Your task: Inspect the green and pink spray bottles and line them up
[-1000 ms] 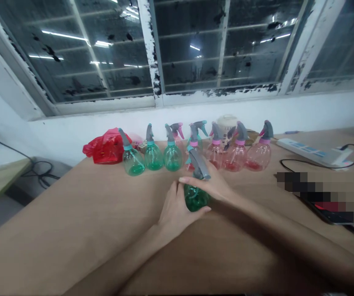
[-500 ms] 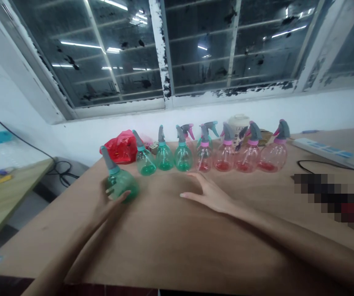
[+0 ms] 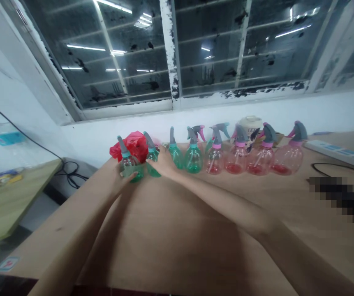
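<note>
At the left end of a row of spray bottles, my left hand [image 3: 121, 174] is wrapped round the body of a green spray bottle [image 3: 136, 176] with a grey head and teal collar. My right hand [image 3: 166, 163] is at the second green spray bottle [image 3: 152, 156], its thumb across the front and its fingers by the right side, partly hidden. Just right of that hand stands a third green spray bottle [image 3: 177, 158], then another green one [image 3: 193, 159]. Several pink spray bottles [image 3: 237, 160] with red liquid continue the row.
Behind the left bottles lies a red plastic bag [image 3: 137, 144]. A white container [image 3: 251, 125] stands behind the pink bottles. To the right are a power strip [image 3: 338, 152] and a black cable [image 3: 321, 166]. A window [image 3: 207, 49] is above the wooden table [image 3: 177, 230].
My left hand has carried its green bottle away from me, to the left end of the row. My right hand has moved left from before the pink bottles to the second green bottle.
</note>
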The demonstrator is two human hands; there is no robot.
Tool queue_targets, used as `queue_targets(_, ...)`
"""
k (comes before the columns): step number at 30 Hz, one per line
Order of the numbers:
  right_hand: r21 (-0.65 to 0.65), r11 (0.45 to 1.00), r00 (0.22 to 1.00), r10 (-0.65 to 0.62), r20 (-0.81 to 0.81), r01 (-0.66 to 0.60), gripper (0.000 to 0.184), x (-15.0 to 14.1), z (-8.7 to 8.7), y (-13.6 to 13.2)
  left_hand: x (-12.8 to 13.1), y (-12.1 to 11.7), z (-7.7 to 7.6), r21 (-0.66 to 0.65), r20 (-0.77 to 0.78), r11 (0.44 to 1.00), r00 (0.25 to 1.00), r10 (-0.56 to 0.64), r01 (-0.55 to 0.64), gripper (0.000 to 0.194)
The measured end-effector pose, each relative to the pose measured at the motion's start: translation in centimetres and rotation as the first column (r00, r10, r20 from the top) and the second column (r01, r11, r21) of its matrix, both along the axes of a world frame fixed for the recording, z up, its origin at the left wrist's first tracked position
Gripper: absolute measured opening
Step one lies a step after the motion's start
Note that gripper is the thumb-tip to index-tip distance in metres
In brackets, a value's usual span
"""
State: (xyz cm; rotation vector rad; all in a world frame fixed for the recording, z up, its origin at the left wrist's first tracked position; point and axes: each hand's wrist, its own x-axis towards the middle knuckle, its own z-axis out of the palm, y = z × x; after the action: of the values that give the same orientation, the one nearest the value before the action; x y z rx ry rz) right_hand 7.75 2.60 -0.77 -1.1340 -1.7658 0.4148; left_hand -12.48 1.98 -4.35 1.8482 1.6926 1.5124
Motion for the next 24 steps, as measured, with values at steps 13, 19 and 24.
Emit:
queue_targets(13,0.029,0.999,0.989,0.029,0.145,-0.033,0.067,-1.9,-1.6,1.5,-0.5,-2.6,-1.7,0.019,0.000,0.987,0.988,0.157,-0.157,0.094)
queue_targets(19,0.092,0.988,0.972,0.103,0.212,-0.125,0.065,1.2,-2.1,-4.4,2.7,-9.3,-1.6,-0.041,0.059,0.993,0.992,0.114,-0.111,0.055)
queue_targets(24,0.085,0.983,0.956,0.137,0.260,-0.164,0.059,6.5,-2.9,-10.5,7.4,-13.7,-2.1,-0.236,-0.018,0.938,0.964,-0.265,0.253,0.054)
